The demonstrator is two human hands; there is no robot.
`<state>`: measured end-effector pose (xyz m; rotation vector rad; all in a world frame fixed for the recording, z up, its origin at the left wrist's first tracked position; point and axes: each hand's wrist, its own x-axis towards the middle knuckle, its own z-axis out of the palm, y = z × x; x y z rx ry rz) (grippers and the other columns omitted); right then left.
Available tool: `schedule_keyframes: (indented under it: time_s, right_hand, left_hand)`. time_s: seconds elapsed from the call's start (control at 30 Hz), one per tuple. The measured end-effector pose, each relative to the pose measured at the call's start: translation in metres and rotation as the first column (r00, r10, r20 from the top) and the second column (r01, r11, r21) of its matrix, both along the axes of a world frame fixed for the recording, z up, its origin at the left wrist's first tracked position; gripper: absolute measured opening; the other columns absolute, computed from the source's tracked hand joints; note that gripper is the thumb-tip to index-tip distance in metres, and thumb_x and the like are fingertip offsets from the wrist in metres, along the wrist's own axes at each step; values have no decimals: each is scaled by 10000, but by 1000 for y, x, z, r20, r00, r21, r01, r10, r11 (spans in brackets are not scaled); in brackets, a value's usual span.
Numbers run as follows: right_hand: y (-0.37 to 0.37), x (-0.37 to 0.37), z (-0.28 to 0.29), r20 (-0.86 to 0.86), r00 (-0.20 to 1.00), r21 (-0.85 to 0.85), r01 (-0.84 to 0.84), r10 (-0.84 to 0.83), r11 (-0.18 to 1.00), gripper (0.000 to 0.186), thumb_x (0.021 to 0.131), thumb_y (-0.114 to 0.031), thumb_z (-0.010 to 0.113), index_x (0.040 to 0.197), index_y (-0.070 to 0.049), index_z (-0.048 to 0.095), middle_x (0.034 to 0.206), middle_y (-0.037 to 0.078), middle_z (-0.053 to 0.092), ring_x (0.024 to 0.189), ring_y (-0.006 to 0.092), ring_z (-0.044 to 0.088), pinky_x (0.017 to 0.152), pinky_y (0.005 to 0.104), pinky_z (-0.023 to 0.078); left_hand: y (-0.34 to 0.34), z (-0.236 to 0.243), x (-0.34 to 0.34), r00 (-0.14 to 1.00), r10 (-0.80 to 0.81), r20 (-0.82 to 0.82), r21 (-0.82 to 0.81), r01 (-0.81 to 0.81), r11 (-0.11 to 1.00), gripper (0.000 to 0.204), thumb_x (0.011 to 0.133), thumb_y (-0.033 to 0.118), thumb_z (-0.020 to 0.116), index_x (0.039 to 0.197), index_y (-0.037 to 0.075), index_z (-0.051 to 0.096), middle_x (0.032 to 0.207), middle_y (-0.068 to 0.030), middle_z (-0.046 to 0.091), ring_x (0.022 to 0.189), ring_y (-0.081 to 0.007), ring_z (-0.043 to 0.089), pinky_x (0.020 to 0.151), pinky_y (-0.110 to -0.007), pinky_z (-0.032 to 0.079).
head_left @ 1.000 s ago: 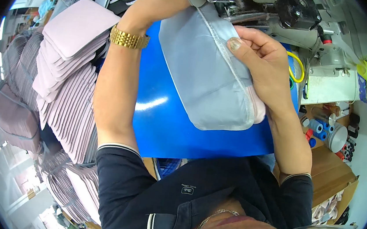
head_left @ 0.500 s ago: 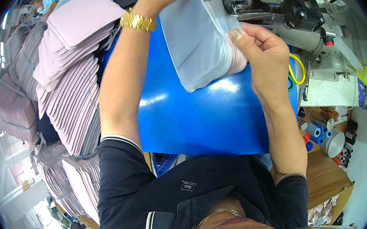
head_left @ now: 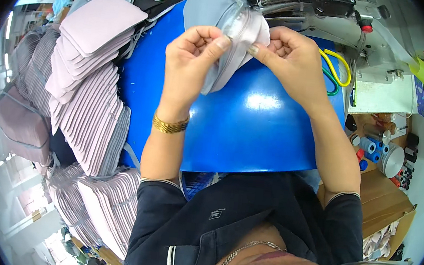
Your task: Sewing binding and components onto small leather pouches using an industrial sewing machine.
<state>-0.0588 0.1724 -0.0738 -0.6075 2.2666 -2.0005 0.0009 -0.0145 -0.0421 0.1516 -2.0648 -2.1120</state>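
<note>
My left hand (head_left: pixel 193 59) and my right hand (head_left: pixel 288 58) both pinch a pale grey fabric piece (head_left: pixel 235 48) with a zipper edge, held up over the blue table (head_left: pixel 243 130). The fabric is folded and bunched between my fingertips, its upper end reaching toward the sewing machine (head_left: pixel 330 16) at the top. A gold bracelet (head_left: pixel 170 125) sits on my left wrist.
Stacks of pale pink padded fabric pieces (head_left: pixel 91 90) pile up on the left. Yellow and green cords (head_left: pixel 338 68) lie by the machine. Thread spools and a round tin (head_left: pixel 390 160) sit in a cardboard box at right.
My left hand came down from the top edge to meet the right hand. The fabric, spread flat before, is now folded and gathered between both hands.
</note>
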Motion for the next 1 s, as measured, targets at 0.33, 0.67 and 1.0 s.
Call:
schedule_keyframes:
  time_s: [0.33, 0.67, 1.0]
  right_hand:
    - [3, -7, 10, -45, 993, 83, -102, 106, 991, 339, 746, -295, 822, 757, 17, 689, 584, 57, 617, 523, 105, 553, 503, 261, 447]
    - [-11, 4, 13, 185, 974, -13, -127, 127, 992, 398, 825, -325, 739, 675, 38, 677, 551, 103, 627, 502, 148, 616, 490, 282, 479]
    - [-38, 11, -33, 290, 903, -297, -230, 317, 927, 344, 941, -206, 548, 793, 71, 689, 684, 130, 694, 637, 174, 687, 601, 303, 549]
  left_hand:
    - [14, 6, 13, 918, -56, -392, -690, -253, 678, 399, 777, 88, 773, 1150, 46, 636, 1018, -134, 644, 893, -207, 632, 747, -293, 513]
    - [1, 29, -8, 696, -520, -495, -837, -543, 70, 382, 743, 25, 708, 1124, 60, 697, 1188, -108, 633, 945, -246, 623, 749, -308, 534]
    - [24, 30, 3, 823, -473, -316, -945, -316, 82, 359, 723, 64, 653, 1078, 90, 693, 1014, -9, 633, 980, -219, 573, 792, -351, 423]
